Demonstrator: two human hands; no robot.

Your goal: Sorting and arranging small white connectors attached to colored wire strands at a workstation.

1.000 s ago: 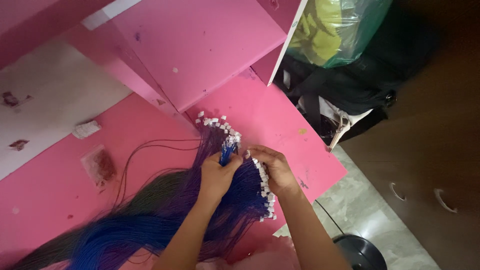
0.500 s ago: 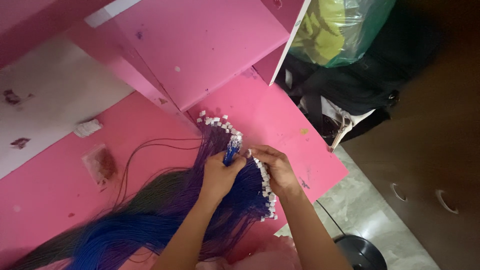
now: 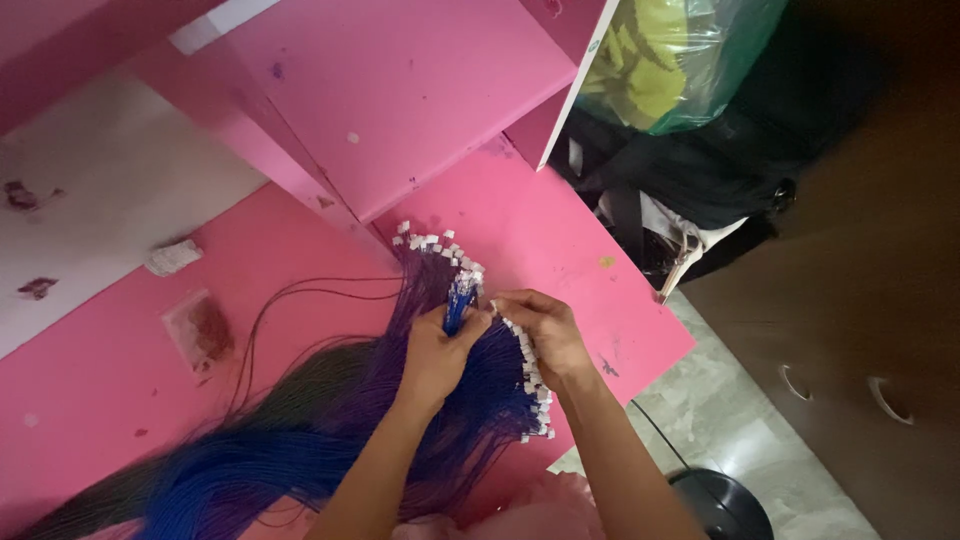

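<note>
I see pink table [image 3: 560, 230] filling frame centre and left. Wire bundle [image 3: 300, 440], blue and purple, fans from lower left up to centre, white connectors [image 3: 530, 370] at ends. My left hand [image 3: 435, 355] closed around small blue tuft [image 3: 460, 295], frame centre. My right hand [image 3: 540, 330] just beside, fingers curled, pinching connector-tipped wires.

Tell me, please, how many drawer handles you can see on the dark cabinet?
2: one handle on the dark cabinet beside the floor, the other handle just right of it. More may lie outside the view.
</note>
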